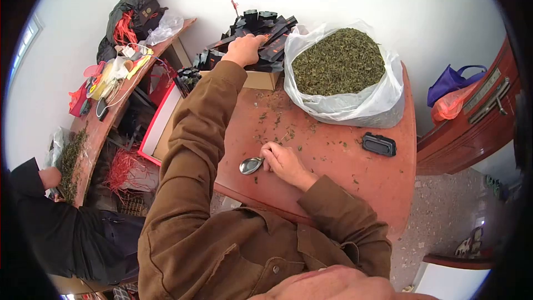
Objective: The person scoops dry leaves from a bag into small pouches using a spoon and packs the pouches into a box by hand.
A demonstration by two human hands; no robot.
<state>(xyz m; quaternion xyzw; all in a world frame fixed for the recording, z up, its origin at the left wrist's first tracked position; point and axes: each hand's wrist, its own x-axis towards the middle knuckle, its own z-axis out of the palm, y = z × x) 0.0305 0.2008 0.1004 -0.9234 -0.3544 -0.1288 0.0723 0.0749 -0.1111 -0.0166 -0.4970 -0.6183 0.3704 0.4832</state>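
My left hand (243, 50) reaches over a pile of small black pouches (275, 50) with orange print, heaped in and above a cardboard box (261, 80). It touches the pouches; most of its fingers are hidden, so whether it grips one cannot be seen. Near the table's front, my right hand (284, 162) is closed around the handle of a metal spoon (251, 165). The spoon's bowl points left, and nothing shows in it. Behind my right hand stands a white plastic bag (355, 112), open at the top and full of dried green leaves (338, 61).
Leaf crumbs lie scattered on the reddish table (327, 158). A small black device (379, 144) sits at its right. To the left are a red-edged box (161, 125), red shredded strands (125, 172) and another table (105, 128), where a person in black (72, 233) sits. A wooden door (472, 122) stands right.
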